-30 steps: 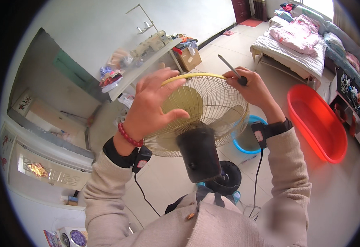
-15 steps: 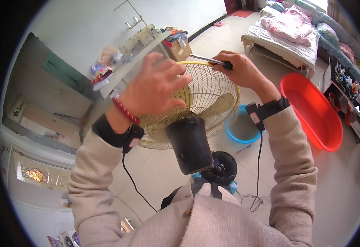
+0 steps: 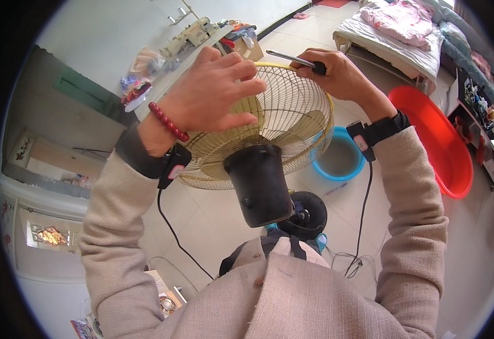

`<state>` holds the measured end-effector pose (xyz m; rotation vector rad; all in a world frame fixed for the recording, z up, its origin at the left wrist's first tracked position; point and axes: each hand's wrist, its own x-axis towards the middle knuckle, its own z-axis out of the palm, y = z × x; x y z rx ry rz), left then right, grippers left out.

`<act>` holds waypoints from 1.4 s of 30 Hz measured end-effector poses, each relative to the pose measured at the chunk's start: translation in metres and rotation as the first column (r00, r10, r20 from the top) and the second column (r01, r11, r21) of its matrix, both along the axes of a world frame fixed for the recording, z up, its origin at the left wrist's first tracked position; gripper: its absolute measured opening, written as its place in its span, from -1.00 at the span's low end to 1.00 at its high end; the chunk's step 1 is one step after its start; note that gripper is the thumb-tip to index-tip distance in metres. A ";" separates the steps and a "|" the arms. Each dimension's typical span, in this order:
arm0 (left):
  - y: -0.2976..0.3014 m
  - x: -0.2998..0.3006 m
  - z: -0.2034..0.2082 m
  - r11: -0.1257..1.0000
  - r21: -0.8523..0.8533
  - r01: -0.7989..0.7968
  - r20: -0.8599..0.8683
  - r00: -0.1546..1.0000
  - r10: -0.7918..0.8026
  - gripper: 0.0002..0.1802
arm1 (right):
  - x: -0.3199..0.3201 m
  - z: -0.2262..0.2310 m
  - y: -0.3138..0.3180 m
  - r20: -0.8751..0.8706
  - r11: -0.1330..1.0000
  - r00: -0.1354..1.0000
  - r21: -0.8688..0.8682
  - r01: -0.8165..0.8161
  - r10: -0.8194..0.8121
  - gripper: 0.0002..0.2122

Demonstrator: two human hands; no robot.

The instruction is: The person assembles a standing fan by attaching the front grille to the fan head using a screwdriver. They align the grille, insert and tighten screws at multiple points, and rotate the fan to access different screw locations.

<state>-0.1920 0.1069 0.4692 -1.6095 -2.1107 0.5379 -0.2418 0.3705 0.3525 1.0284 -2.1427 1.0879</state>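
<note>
A standing fan with a yellowish wire guard (image 3: 300,113) faces away from me, its black motor housing (image 3: 258,186) toward me and its round black base (image 3: 309,217) on the floor. My left hand (image 3: 213,93), with a red bead bracelet at the wrist, is over the guard's upper left, fingers spread and holding nothing that I can see. In my right hand (image 3: 340,76) is a screwdriver (image 3: 287,57) with a dark handle, its metal shaft pointing left. That hand is at the guard's top rim; whether its fingers also grip the rim is hidden.
A blue basin (image 3: 337,177) and a long red tub (image 3: 428,135) stand on the tiled floor to the right. At the back left, a table bears a sewing machine (image 3: 187,37) and cloth. A bed (image 3: 360,34) is at the far right. Cables (image 3: 354,261) lie near my feet.
Both hands and the fan appear higher in the picture, and the whole view has shifted. The left hand has moved slightly up along the guard. The screwdriver stays in the right hand.
</note>
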 end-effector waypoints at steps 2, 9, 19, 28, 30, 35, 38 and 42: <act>0.000 0.000 0.000 1.000 0.014 0.011 0.018 1.000 -0.011 -0.50 | -0.001 -0.001 0.000 0.001 1.000 1.000 -0.010 -0.008 0.008 -0.81; -0.005 -0.004 -0.005 0.991 0.127 0.041 0.068 0.996 -0.050 -0.50 | 0.004 -0.006 -0.003 0.099 0.996 0.994 -0.073 0.048 -0.041 -0.82; -0.024 -0.004 -0.030 0.961 0.275 -0.031 0.066 0.998 0.014 -0.50 | 0.032 -0.007 0.021 0.460 0.908 0.832 -0.119 0.403 -0.309 -0.74; -0.066 0.002 0.002 0.861 0.508 -0.020 0.042 0.999 -0.002 -0.49 | 0.052 -0.006 0.045 0.484 0.920 0.789 0.102 0.379 -0.379 -0.70; -0.085 0.008 0.005 0.784 0.572 -0.240 0.210 0.967 0.143 -0.44 | 0.048 -0.017 0.051 0.489 0.915 0.783 0.092 0.392 -0.385 -0.67; -0.118 0.008 -0.002 0.569 0.500 -0.653 0.759 0.647 0.077 -0.30 | 0.035 -0.051 0.059 0.579 0.913 0.769 -0.097 0.396 -0.272 -0.64; -0.133 -0.001 -0.017 0.602 0.496 -0.625 0.803 0.594 -0.046 -0.41 | 0.034 -0.067 0.057 0.679 0.895 0.711 -0.181 0.407 -0.186 -0.61; -0.147 -0.006 -0.043 0.614 0.523 -0.591 0.643 0.747 0.170 -0.39 | 0.036 -0.103 0.038 0.742 0.824 0.670 -0.368 0.431 -0.019 -0.59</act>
